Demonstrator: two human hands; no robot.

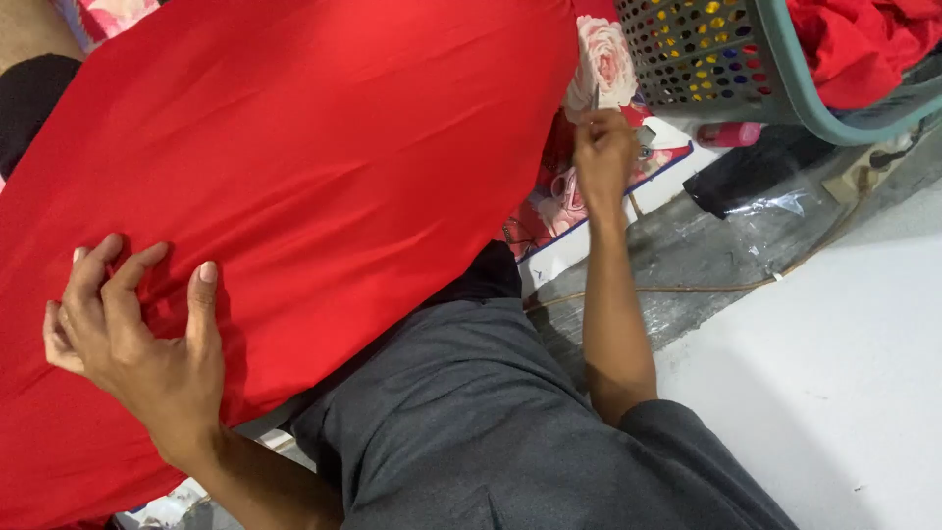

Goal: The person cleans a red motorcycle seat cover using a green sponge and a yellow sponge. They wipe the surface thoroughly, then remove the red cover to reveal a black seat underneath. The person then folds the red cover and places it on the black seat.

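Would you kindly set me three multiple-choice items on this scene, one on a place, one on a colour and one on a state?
1. Where is the basket?
A. top right
B. bottom left
C. on the lap

2. What colour is the big cloth?
A. blue
B. red
C. white

3. What is the left hand doing?
A. hanging free
B. holding a bottle
C. pressing on the cloth with spread fingers

Answers:
1 A, the basket sits at the top right, with red fabric in it.
2 B, the cloth over the lap is plain red.
3 C, the left hand lies on the cloth, fingers spread and bent, while the right hand pinches the cloth's far edge.
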